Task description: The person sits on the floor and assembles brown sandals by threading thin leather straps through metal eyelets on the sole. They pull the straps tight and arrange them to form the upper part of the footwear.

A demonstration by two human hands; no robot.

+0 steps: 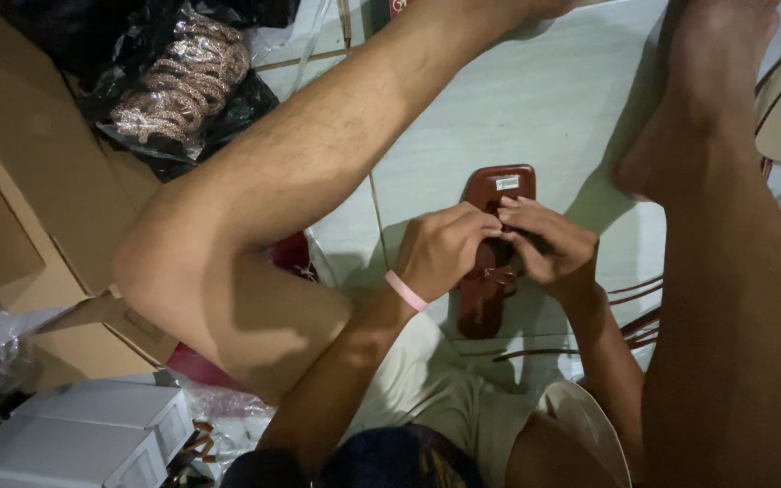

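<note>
Bare floor lies open beyond the sandal; a bent leg walls the left side, another leg the right, cardboard and white boxes crowd the far-left edge

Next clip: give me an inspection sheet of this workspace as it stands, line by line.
Surface: pale tiled floor; the person sits on it with legs spread.
Job's things: brown flat sandal lying on the floor between the legs, a small label near its far end.
Hands: left hand and right hand both on the sandal's strap area; pink wristband on the left wrist.
Clutter: clear bag of braided straps on black plastic; white boxes at lower left.
Cables: nothing seen.
Surroundings: cardboard sheets at left; thin dark strips on the floor at right.
</note>
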